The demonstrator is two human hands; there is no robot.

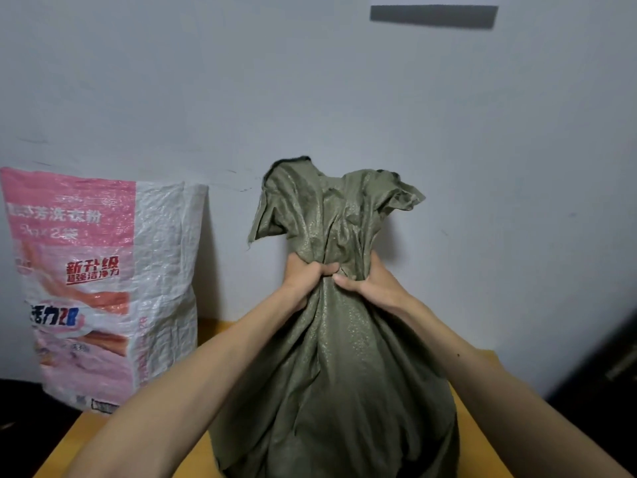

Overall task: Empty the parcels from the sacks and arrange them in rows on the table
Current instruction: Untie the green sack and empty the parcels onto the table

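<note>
A full olive-green woven sack (344, 381) stands upright on the wooden table (86, 439) in the middle of the view. Its neck is bunched together, and the loose mouth flares out above. My left hand (305, 276) grips the left side of the gathered neck, fingers curled into the cloth. My right hand (370, 282) grips the right side of the same neck, thumb across the front. A second sack (103, 288), pink and white with printed lettering, stands at the table's back left against the wall. No parcels show; the sacks hide their contents.
A pale grey wall (482, 167) rises directly behind the table. A grey rectangular fitting (434, 15) hangs on it at the top right. Dark floor or furniture (613, 367) lies past the table's right edge.
</note>
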